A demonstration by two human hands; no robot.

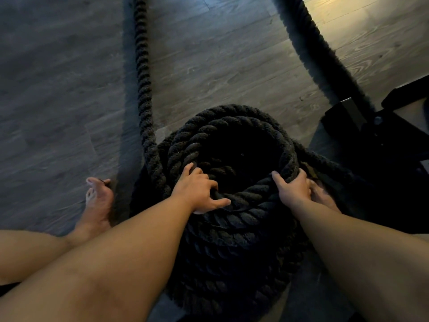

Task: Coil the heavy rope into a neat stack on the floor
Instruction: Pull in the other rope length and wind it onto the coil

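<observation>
1. The left hand [199, 189] grips the topmost turn of the rope [243, 219] on the near side of the coil. Its fingers are curled over the strand and its thumb lies along it, pointing toward the other hand.
2. The right hand [294, 187] grasps the same upper turn further round. The thumb is on the inner side and the fingers are wrapped over the outer side.
3. Between and beneath the hands, the rope sits on the floor [58, 77] as a round stack of several turns laid one on another. It is black, thick and made of twisted strands with a coarse, ribbed surface.
4. The turns ring a deep hollow just beyond the hands. Its inside is too dark to show what lies at the bottom.
5. Left of the left hand, one free length [144, 89] leaves the stack and runs straight away across the floor, its spiral twist plain to see.
6. Beyond the right hand, a second length [308, 43] curves away; it is blurred and looks fuzzy at the edges.
7. The floor is grey wood-grain planks, with a warm patch of light far beyond the right hand.
8. Left of the left hand, a bare foot [97, 203] rests on the planks.
9. Right of the right hand stands a black, flat-sided frame [371, 126] with hard, angular edges.
</observation>
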